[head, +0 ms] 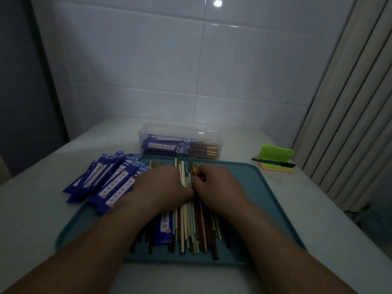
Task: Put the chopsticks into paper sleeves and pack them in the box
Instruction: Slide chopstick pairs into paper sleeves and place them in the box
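Chopsticks: loose chopsticks (186,225), thin cream, brown and grey-blue sticks, heaped mid-way on a flat teal plastic tray (273,187); long axes run straight away from the person.
Right hand (218,184): fingers curled into the heap, seemingly pinching a brown stick.
Left hand (161,183): knuckles up on the heap; grip hidden, cannot tell.
Sleeves: purple printed paper sleeves (110,181) fanned just left of the left hand, the nearer one.
Box: clear plastic box (180,132) beyond the tray's far edge, part filled; packed pairs lie crosswise.

1. A pale table (31,219) carries everything.
2. A teal tray (265,187) lies at the near centre.
3. A clear box (180,132) stands just beyond the tray's far edge.
4. Blue paper sleeves (93,179) spill over the tray's left rim onto the table.
5. A pad of sticky notes (275,169) lies at the far right.
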{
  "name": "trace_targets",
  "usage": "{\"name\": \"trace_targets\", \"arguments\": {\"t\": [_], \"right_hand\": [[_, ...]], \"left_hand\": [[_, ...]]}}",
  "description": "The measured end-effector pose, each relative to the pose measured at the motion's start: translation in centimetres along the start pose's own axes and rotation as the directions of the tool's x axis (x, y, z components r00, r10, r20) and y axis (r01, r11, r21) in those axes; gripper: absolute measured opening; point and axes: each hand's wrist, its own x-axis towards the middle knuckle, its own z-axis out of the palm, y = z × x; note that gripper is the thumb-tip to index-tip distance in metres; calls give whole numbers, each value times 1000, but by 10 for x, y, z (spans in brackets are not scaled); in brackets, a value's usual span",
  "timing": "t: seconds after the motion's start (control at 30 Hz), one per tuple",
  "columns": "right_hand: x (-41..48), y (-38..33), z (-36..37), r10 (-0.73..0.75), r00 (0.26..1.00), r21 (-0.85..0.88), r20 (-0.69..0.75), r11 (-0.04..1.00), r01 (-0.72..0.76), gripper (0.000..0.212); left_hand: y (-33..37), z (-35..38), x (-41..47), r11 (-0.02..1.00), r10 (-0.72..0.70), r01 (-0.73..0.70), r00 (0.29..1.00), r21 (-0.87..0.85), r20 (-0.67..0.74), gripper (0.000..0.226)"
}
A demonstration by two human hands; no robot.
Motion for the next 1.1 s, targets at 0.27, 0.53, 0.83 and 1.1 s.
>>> {"name": "trace_targets", "arguments": {"t": [0.27, 0.53, 0.83, 1.1], "right_hand": [[2, 3, 4, -4, 1000, 25, 9, 1000, 4, 17], [5, -2, -4, 159, 982, 475, 106, 859, -191, 48], [19, 24, -23, 417, 902, 884, 109, 373, -280, 26], [26, 47, -21, 530, 830, 964, 174, 82, -254, 25]], "left_hand": [[1, 0, 1, 997, -11, 11, 1000, -71, -5, 38], [5, -9, -9, 951, 36, -62, 995, -302, -91, 51], [2, -27, -17, 763, 179, -67, 978, -642, 111, 18], [-12, -22, -6, 748, 46, -56, 998, -661, -31, 18]]}}
